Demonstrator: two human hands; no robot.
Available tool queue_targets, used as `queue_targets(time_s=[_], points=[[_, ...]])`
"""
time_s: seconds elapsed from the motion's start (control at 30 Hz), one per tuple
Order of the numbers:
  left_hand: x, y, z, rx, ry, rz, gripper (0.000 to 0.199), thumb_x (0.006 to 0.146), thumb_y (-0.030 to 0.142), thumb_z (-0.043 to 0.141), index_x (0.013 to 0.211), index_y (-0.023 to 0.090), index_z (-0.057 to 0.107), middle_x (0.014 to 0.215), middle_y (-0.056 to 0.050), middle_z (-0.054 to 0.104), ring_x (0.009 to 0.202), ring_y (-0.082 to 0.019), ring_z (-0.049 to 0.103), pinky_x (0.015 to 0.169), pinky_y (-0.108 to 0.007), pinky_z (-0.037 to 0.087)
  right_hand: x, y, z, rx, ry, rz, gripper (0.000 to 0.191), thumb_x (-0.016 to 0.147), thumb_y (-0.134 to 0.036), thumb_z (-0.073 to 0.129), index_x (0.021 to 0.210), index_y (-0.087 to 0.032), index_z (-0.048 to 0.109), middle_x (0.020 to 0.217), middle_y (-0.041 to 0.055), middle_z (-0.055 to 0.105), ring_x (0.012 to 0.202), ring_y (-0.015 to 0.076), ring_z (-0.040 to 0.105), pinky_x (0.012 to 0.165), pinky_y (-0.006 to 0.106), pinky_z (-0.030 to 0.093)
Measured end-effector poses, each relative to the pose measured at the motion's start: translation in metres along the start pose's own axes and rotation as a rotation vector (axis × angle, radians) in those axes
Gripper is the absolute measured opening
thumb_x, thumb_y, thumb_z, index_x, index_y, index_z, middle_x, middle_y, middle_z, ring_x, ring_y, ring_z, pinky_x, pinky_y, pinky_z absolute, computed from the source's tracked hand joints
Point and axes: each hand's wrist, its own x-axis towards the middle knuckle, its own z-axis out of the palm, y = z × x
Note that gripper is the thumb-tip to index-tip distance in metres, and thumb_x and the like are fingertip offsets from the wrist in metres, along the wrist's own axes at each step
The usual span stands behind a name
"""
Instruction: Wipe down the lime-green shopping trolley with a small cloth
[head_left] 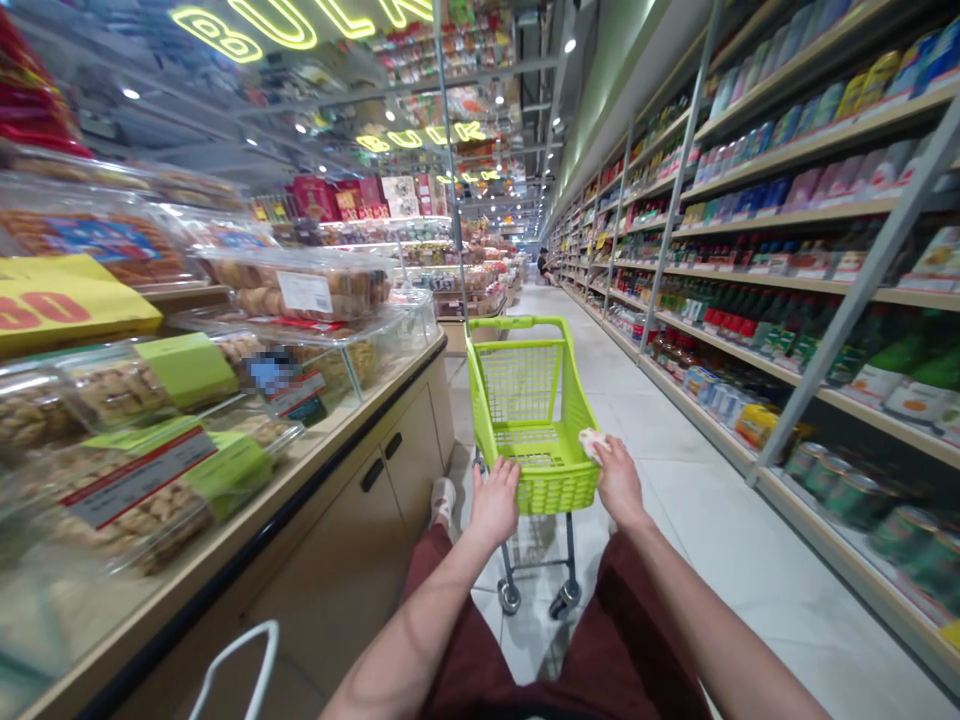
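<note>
A small lime-green shopping cart (559, 490) stands upright on the floor between my legs, its basket showing no goods. My left hand (495, 500) rests at the basket's near left corner, fingers bent over the rim. At the near right corner, my right hand (616, 478) pinches a crumpled white cloth or tissue with pinkish marks (594, 443) against the rim. The cart's raised handle bar (517, 322) is on the far side, away from both hands.
Left runs a wooden counter (405, 425) with packaged baked goods (300, 285) and price signs. Right stand long shelves (795, 285) of bottles and cans. A tiled aisle (660, 450) stretches ahead, with a crouching person (543, 266) far off. A white looped object (270, 660) is lower left.
</note>
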Motion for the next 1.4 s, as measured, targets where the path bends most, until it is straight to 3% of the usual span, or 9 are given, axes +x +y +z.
queue_targets(time_s=[0.07,0.2,0.3,0.4,0.6,0.9,1.13,1.2,1.4], points=[[0.000,0.004,-0.004,-0.019,0.013,-0.009,0.054,0.074,0.014,0.038,0.128,0.017,0.037,0.136,-0.008,0.039,0.130,-0.022,0.022,0.107,-0.052,0.007,-0.002,-0.009,0.006,0.032,-0.007,-0.025,0.044,0.072,-0.003,0.035,0.107,-0.014,0.061,0.125,0.0122,0.050,0.121,0.0245,0.039,0.099,0.043,0.035],[0.004,0.010,-0.008,-0.020,0.049,-0.057,0.046,0.074,0.015,0.039,0.120,0.017,0.044,0.119,-0.010,0.052,0.122,-0.023,0.034,0.108,-0.050,0.007,-0.015,-0.057,0.030,0.126,-0.075,-0.170,0.044,0.074,-0.002,0.033,0.103,-0.015,0.063,0.122,0.0126,0.053,0.120,0.0233,0.041,0.098,0.043,0.038],[0.003,0.010,-0.006,-0.037,0.051,-0.071,0.049,0.074,0.018,0.040,0.123,0.015,0.042,0.123,-0.012,0.049,0.123,-0.025,0.033,0.107,-0.050,0.008,-0.021,-0.078,0.041,0.147,-0.106,-0.278,0.044,0.073,-0.002,0.033,0.103,-0.016,0.063,0.122,0.0115,0.053,0.121,0.0217,0.041,0.098,0.043,0.038],[-0.002,0.005,-0.002,-0.064,0.040,-0.035,0.055,0.075,0.019,0.038,0.129,0.014,0.036,0.135,-0.012,0.038,0.130,-0.024,0.022,0.107,-0.053,0.007,-0.018,-0.060,0.037,0.105,-0.097,-0.297,0.045,0.072,-0.002,0.034,0.104,-0.016,0.063,0.122,0.0108,0.053,0.120,0.0220,0.041,0.098,0.043,0.038],[-0.006,0.003,-0.005,-0.107,-0.009,-0.026,0.061,0.071,0.019,0.041,0.131,0.014,0.035,0.139,-0.012,0.034,0.132,-0.024,0.018,0.107,-0.055,0.003,-0.002,0.004,0.016,-0.034,0.047,-0.135,0.044,0.069,-0.005,0.035,0.102,-0.017,0.063,0.118,0.0119,0.053,0.117,0.0258,0.043,0.096,0.046,0.039],[-0.003,0.007,-0.007,-0.135,0.005,-0.062,0.063,0.069,0.023,0.044,0.130,0.013,0.036,0.138,-0.013,0.035,0.132,-0.025,0.019,0.106,-0.056,0.005,-0.015,-0.073,0.055,0.125,-0.092,-0.326,0.044,0.072,-0.003,0.033,0.103,-0.016,0.063,0.118,0.0112,0.055,0.116,0.0217,0.046,0.096,0.039,0.041],[-0.007,-0.001,-0.006,-0.149,0.021,-0.054,0.060,0.071,0.022,0.042,0.130,0.015,0.037,0.138,-0.011,0.036,0.132,-0.024,0.020,0.107,-0.055,0.001,0.004,0.000,0.022,-0.010,0.035,-0.152,0.043,0.069,-0.006,0.035,0.101,-0.017,0.062,0.115,0.0125,0.055,0.114,0.0257,0.046,0.094,0.045,0.041],[-0.005,0.002,-0.004,-0.153,0.010,-0.070,0.061,0.071,0.024,0.043,0.131,0.014,0.036,0.139,-0.011,0.034,0.133,-0.025,0.018,0.107,-0.054,0.002,0.004,0.004,0.019,-0.024,0.055,-0.127,0.042,0.070,-0.007,0.036,0.102,-0.015,0.062,0.117,0.0142,0.053,0.115,0.0269,0.045,0.095,0.046,0.040],[0.003,0.013,-0.002,-0.150,0.012,-0.151,0.066,0.071,0.026,0.044,0.134,0.013,0.029,0.143,-0.010,0.028,0.133,-0.025,0.016,0.107,-0.053,0.008,-0.018,-0.067,0.041,0.164,-0.044,-0.208,0.045,0.071,-0.002,0.033,0.100,-0.018,0.064,0.117,0.0101,0.056,0.118,0.0215,0.044,0.096,0.043,0.040]])
